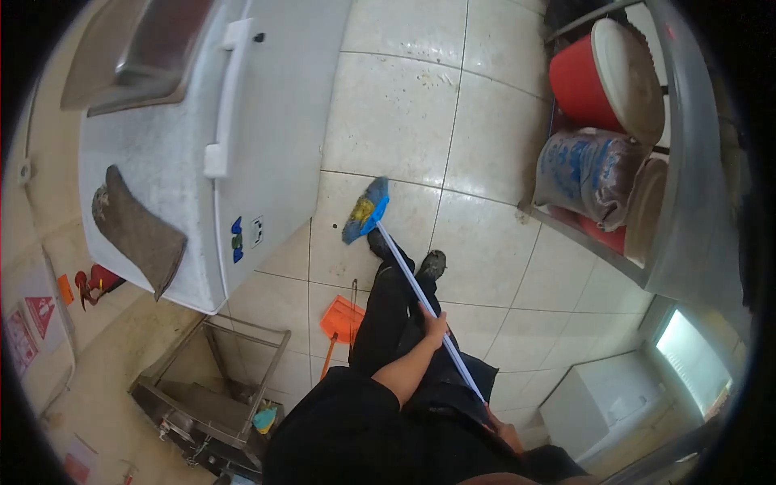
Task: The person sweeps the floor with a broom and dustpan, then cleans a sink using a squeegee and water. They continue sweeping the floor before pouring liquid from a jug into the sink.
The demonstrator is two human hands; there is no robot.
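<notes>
A broom with a long, pale blue shaft (414, 283) slants across the front of the person's body, its blue and yellow bristle head (361, 213) down on the beige tiled floor (490, 234), just beside the dark left shoe (377, 244). The left hand (436, 327) is closed round the shaft part-way along, with the forearm reaching across the dark trousers; from there it can guide where the head goes. The right hand (507, 433) grips the shaft's upper end, near the waist, though its fingers are partly lost against the dark clothing, so their exact wrap is hard to tell. Holding the shaft at two separated points likely gives leverage and keeps the head low and controlled.

Pale crumbs (436, 80) lie scattered on the tiles beyond the head, in the open strip between a large white appliance with a long handle (275, 129) and a grey metal shelf (689, 218). The shelf keeps a red bucket with a whitish lid (578, 79) and a clear plastic sack with blue print (578, 174) off the tiles. An orange plastic dustpan (343, 318) rests near the left leg, probably so that it is handy.
</notes>
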